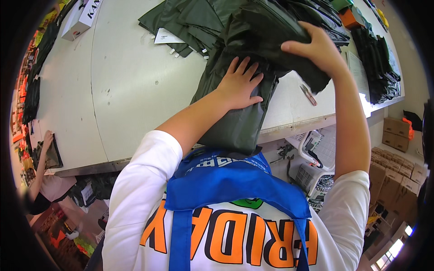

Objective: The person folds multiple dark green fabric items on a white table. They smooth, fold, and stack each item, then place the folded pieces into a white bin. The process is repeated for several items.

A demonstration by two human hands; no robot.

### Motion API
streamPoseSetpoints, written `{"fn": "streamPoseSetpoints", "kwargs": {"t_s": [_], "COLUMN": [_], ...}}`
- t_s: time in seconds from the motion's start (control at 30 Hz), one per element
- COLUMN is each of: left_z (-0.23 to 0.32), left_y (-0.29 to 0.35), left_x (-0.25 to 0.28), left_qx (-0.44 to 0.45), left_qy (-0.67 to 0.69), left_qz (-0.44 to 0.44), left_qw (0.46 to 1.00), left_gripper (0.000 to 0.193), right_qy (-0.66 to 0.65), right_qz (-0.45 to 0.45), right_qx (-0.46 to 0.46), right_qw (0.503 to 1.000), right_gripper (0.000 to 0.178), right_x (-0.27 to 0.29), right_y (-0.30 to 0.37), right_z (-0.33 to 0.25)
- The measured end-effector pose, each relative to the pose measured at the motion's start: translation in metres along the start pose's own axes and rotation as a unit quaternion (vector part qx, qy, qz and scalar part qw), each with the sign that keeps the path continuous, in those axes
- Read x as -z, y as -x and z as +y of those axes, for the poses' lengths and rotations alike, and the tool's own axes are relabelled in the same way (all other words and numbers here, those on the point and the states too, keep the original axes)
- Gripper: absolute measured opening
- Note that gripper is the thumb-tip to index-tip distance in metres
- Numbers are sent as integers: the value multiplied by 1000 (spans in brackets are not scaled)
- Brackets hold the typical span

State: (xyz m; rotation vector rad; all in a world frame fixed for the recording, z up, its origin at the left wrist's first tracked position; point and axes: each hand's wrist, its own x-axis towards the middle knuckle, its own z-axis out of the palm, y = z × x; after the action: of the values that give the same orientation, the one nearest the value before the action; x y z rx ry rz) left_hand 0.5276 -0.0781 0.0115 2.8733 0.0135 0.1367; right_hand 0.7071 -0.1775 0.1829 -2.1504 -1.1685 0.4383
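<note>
A dark green garment (242,124) of thin, shiny cloth lies lengthwise before me, its near end hanging over the table edge against my blue apron (235,185). My left hand (240,86) rests on it palm down, fingers spread. My right hand (318,49) grips the upper part of the cloth, which is raised and bent over to the right; the thumb shows on top and some fingers are hidden. Beyond the left hand lies a fanned pile of similar dark green pieces (185,22) with small white tags and a white card (167,36).
Thread snips (308,95) lie on the white table (131,90) right of the garment. Dark folded stacks (375,67) stand at the right edge, a white box (81,20) at far left. White baskets (312,178) sit below the table. Another person's hand (47,140) holds dark cloth.
</note>
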Motion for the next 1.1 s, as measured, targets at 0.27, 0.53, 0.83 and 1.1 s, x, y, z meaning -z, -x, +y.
{"fn": "streamPoseSetpoints", "kwargs": {"t_s": [0.27, 0.53, 0.83, 1.1], "left_z": [-10, -15, -99, 5], "left_y": [9, 20, 153, 156], "left_x": [-24, -34, 47, 50], "left_qx": [12, 1, 31, -3], "left_qy": [47, 158, 171, 108], "left_qz": [6, -4, -18, -30], "left_qw": [999, 987, 985, 994], "left_gripper": [67, 53, 37, 56], "right_qy": [-99, -50, 74, 48], "right_qz": [-58, -215, -270, -448], "right_qx": [34, 68, 100, 126], "right_qw": [993, 973, 955, 884], "right_gripper": [38, 35, 44, 46], "right_x": [10, -132, -164, -153], "right_y": [-17, 129, 160, 152], "right_z": [-38, -48, -54, -58]}}
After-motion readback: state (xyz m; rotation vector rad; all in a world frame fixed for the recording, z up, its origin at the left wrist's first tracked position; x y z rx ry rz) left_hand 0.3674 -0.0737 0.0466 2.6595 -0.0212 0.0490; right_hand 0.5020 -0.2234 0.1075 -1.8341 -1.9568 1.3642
